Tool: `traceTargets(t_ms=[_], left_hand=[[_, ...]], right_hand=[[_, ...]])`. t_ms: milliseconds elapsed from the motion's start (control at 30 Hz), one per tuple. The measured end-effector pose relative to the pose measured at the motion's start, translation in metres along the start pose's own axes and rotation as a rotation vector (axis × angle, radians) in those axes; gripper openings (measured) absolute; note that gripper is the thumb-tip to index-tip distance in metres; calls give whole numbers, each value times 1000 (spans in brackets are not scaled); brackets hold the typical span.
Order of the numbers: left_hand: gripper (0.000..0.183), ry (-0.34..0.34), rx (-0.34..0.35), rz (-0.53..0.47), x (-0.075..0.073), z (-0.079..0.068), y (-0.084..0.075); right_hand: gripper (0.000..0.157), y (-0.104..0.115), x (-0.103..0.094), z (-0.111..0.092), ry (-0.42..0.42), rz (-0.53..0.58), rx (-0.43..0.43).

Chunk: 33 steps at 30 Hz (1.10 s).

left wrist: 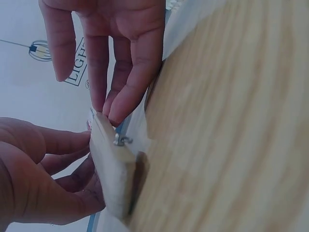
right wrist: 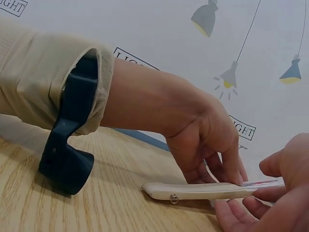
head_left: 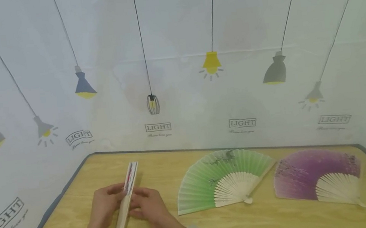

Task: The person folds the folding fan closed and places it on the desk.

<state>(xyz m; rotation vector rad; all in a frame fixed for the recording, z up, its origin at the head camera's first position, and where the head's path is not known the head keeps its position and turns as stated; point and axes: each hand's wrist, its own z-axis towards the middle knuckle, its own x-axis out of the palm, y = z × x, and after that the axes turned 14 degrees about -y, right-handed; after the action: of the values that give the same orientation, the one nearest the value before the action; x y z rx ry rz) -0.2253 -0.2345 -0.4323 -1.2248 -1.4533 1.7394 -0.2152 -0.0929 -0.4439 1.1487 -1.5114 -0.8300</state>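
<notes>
A folded hand fan (head_left: 124, 213) with pale wooden ribs is held upright on edge between both hands, slanting away over the table. A strip of white and red pleated leaf shows at its far end. My left hand (head_left: 106, 203) grips it from the left, with fingers and thumb about the ribs. From the right, my right hand (head_left: 151, 206) holds it with bent fingertips near the middle. In the left wrist view the fan's pivot end (left wrist: 116, 164) shows a small metal rivet, close over the wood. The right wrist view has the closed ribs (right wrist: 203, 190) lying under the left fingers.
A green fan (head_left: 198, 187) lies spread on the wooden table (head_left: 77, 201), right of the hands. Beyond it a purple fan (head_left: 298, 176) is spread too. A white wall cloth (head_left: 184, 91) printed with lamps surrounds the table. A dark wrist mount (right wrist: 72, 135) sits at the left sleeve.
</notes>
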Motion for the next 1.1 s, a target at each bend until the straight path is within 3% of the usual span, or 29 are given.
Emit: traceTargets(t_ms=[200,467,633,933,1100], left_hand=[[35,13,8,50,-1,3,3],[37,8,81,205,-3,2,5],[34,8,99,247,-3,-1,6],[33,28,140,323,-3,-3,2],[36,-2,148,360,-6,-3,-1]], right_hand=[[34,-2,2,1,-5,-27,-15],[30,-5,-2,2,30,-62,-36],[30,-8,-3,0,48,-70,-29],[34,-12,0,-2,83,-39,-52],[37,-17,4,-4,84,24,-26]])
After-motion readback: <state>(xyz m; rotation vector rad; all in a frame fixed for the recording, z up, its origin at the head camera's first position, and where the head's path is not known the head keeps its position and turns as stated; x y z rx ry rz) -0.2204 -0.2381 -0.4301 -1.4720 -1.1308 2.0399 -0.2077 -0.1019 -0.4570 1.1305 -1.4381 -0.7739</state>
